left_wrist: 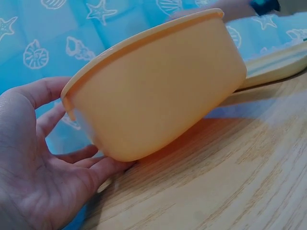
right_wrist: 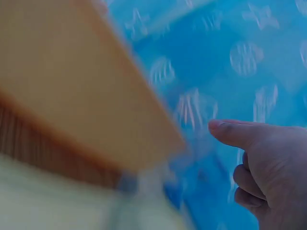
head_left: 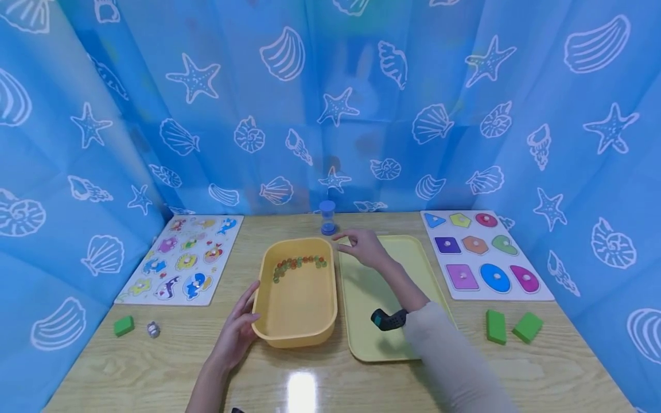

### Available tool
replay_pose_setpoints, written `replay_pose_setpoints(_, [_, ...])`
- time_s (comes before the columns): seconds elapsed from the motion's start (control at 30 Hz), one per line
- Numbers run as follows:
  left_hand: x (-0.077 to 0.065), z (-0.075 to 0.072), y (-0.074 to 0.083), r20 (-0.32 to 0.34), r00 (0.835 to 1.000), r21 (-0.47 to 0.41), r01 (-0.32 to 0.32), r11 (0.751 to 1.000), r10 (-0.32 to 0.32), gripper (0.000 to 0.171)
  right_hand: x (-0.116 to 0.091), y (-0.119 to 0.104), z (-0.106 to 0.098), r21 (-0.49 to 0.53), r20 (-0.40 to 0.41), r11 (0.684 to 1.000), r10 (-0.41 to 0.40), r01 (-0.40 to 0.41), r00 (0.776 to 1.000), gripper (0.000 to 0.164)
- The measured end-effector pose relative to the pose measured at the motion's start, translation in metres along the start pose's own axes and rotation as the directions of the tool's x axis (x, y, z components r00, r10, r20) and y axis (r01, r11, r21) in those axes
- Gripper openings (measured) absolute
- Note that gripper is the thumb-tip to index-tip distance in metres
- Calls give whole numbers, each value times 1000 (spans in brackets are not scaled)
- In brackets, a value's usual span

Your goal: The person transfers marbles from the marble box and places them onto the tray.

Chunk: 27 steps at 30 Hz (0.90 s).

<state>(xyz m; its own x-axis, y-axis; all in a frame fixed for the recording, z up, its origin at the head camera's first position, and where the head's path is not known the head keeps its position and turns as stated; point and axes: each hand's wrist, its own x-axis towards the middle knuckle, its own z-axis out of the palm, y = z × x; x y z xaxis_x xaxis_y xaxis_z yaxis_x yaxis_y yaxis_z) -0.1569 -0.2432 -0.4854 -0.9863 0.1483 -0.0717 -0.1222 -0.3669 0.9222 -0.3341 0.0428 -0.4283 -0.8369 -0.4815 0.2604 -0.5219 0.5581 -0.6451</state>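
Fronting blue curtains (head_left: 232, 57), a wooden table (head_left: 361, 390) bears a bin (head_left: 302, 298) the left grip (head_left: 237, 330) clasps; right grip (head_left: 362, 248): hold unclear.

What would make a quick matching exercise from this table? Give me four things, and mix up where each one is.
Things:
1. tub
2. beads
3. sand timer
4. shape puzzle

Places:
A. right of the tray
B. at the back, in front of the curtain's middle
C. inside the tub
D. against the left hand

Pairs: 1-D, 2-C, 3-B, 4-A
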Motion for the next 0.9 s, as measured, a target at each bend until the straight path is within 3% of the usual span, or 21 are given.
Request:
replay_pose_setpoints(0.13, [0,-2,-1,-9,1000,3,3,1000,-3,65,21,-46,13,-18,139,996,-87,91,986,24])
replay_pose_setpoints(0.33, [0,-3,-1,-6,1000,-4,-4,1000,4,65,46,-86,45,-23,333,979,-183,202,925,20])
replay_pose_setpoints(0.6, [3,-3,-4,54,998,0,-37,999,37,65,61,-81,87,-108,457,980,-100,167,884,16])
replay_pose_setpoints(0.9, [2,-6,-4,61,997,-17,-47,999,48,66,60,-70,109,-200,523,937,-146,288,840,17])
